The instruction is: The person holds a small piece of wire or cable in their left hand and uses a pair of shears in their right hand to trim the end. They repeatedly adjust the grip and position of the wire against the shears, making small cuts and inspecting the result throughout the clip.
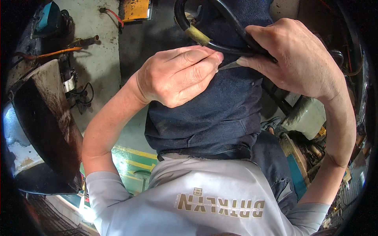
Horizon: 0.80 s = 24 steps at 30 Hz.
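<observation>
A thick black cable [232, 21], or possibly a hose, loops above my lap with a dull yellow band [198, 35] around it. My right hand [301, 59] is closed around the cable, thumb and fingers pressing it from both sides. Just left of the band's lower end, my left hand [177, 74] is closed with its fingertips pinched together; its thumb is hidden. Between the two hands lies a thin grey pointed sliver [230, 65], running from my right thumb to my left fingertips. Whether it is a blade or a strip of material, I cannot tell.
Dark trousers [204, 114] cover my lap beneath the hands. At left stand a worn black-and-tan panel [45, 126] and an orange cable [51, 54]. A yellow plate [136, 10] lies at the top. A pale bag-like bundle [305, 118] and cluttered parts sit at right.
</observation>
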Each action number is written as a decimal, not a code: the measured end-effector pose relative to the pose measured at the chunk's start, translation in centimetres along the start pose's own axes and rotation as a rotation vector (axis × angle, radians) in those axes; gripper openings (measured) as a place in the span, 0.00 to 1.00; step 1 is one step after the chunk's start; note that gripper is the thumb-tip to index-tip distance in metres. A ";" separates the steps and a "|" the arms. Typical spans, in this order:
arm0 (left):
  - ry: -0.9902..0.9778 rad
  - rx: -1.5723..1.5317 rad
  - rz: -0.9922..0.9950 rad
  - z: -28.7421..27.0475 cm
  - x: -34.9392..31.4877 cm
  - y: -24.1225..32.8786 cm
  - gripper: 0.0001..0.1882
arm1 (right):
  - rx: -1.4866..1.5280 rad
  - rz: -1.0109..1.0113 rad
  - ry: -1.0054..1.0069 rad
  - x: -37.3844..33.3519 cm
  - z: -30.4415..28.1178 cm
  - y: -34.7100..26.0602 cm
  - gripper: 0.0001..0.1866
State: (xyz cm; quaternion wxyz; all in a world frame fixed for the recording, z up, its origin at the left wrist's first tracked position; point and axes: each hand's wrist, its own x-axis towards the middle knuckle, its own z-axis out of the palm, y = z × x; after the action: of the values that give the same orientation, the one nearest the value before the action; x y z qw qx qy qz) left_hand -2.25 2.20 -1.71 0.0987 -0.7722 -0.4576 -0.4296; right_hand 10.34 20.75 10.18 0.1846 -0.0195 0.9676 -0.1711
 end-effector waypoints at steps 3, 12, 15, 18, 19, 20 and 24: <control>-0.008 0.003 0.002 0.0 0.0 0.0 0.08 | 0.009 -0.003 -0.018 -0.1 0.1 0.3 0.19; -0.009 0.003 -0.006 0.0 -0.2 0.1 0.09 | 0.009 0.004 -0.016 0.0 0.1 0.0 0.18; -0.016 0.012 -0.008 0.0 -0.2 0.2 0.10 | 0.018 -0.008 -0.022 -0.1 0.1 0.2 0.19; -0.007 0.007 -0.011 0.1 -0.1 0.3 0.10 | 0.011 -0.014 0.006 -0.1 0.3 0.3 0.19; -0.007 0.004 -0.009 0.0 -0.1 0.2 0.10 | 0.009 -0.014 0.020 -0.2 0.3 0.3 0.20; -0.008 -0.001 -0.007 0.1 0.0 0.2 0.10 | 0.017 -0.004 0.003 -0.2 0.3 0.3 0.20; -0.007 0.023 0.016 0.1 -0.1 0.2 0.10 | 0.038 -0.030 -0.026 -0.2 0.1 0.5 0.21</control>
State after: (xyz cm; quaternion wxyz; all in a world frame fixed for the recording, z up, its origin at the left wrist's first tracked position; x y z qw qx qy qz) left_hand -2.07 2.08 -1.75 0.1092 -0.7763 -0.4565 -0.4207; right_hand 10.53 21.19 9.99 0.1949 -0.0329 0.9613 -0.1917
